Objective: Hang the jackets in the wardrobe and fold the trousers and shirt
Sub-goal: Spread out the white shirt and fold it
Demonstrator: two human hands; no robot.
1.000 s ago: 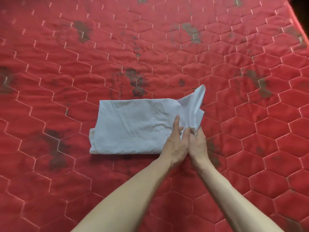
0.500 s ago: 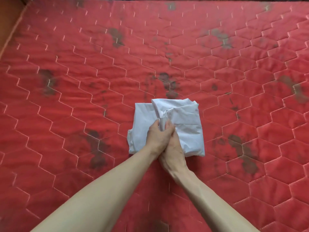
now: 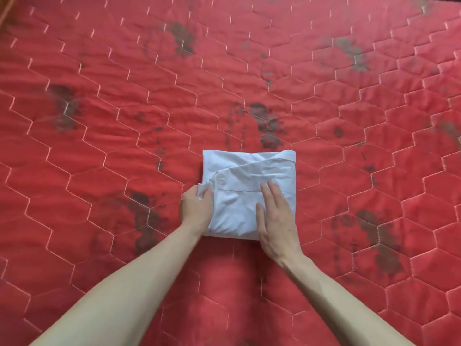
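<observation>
From the head camera, a white shirt point(image 3: 249, 193) lies folded into a compact, nearly square bundle in the middle of a red quilted bedspread point(image 3: 124, 96). The spread is stitched in a pale hexagon pattern and carries several dark, smudged blotches, some just beyond the far edge of the shirt and others to either side of it. The top layer of the shirt shows a diagonal fold running from the left side up toward the far right corner, with a thicker rolled edge along the far right. The left hand point(image 3: 195, 208) sits at the left edge of the bundle, its fingers curled around a bunched bit of cloth at that side, so it is grasping the shirt. The right hand point(image 3: 275, 216) lies flat on the near right part of the shirt, fingers straight and slightly spread, pointing away from the person; it presses on the cloth without clutching it. Both bare forearms reach in from the bottom of the view and cross over the spread toward the shirt. At the top left corner a sliver of something brownish shows, too blurred to tell what it is.
</observation>
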